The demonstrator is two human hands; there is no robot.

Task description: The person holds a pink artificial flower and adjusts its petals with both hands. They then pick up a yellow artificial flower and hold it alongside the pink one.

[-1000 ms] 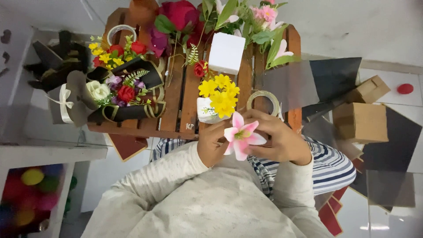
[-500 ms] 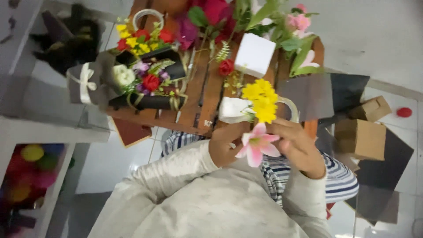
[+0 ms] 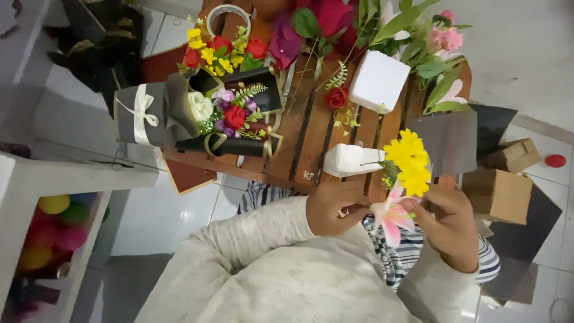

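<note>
At lower centre of the frame I see my 2 hands, left hand [image 3: 335, 206] and right hand [image 3: 451, 224], pinched shut on a soft pink lily [image 3: 390, 216], just beneath fluffy yellow flowers [image 3: 409, 161] over the slatted wooden bench [image 3: 302, 137].

A white foam block [image 3: 378, 81] lies on a wooden crate [image 3: 305, 137] beside cardboard boxes [image 3: 497, 192].

A lily [image 3: 390, 218] sits between my left hand [image 3: 335, 206] and right hand [image 3: 451, 224]. Just beyond them a foam block [image 3: 353, 160] lies on the slatted table [image 3: 299, 140]. Cardboard boxes [image 3: 499, 191] stand right of my right hand.
</note>
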